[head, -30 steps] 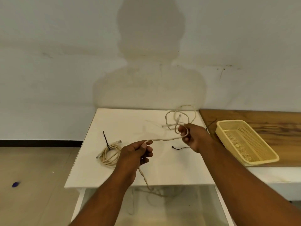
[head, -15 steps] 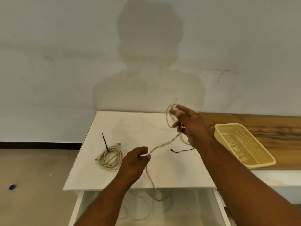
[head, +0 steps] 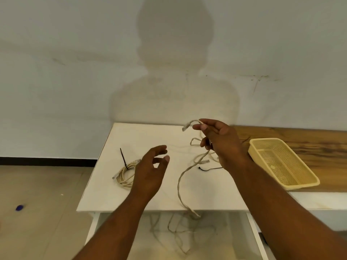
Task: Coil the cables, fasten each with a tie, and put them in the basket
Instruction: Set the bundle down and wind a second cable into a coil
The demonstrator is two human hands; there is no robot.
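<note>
The right hand (head: 219,145) is raised above the far part of the white desk (head: 105,194) and holds the loose cable (head: 178,186): thumb and forefinger pinch it near its plug (head: 185,127), which sticks out to the left, and the lower fingers are curled round some loops. From this hand the cable goes down across the desk, passes over the front edge and lies in loose loops on the floor. The left hand (head: 150,171) hovers above the desk with the fingers wide and a little bent, holding nothing. Just left of it lies a coil (head: 124,175) fastened with a black tie (head: 123,158). A second tie (head: 210,168) lies loose on the desk, near the right wrist. The yellow basket (head: 262,140) stands to the right on the wooden desk (head: 309,139), with no cable inside it.
</note>
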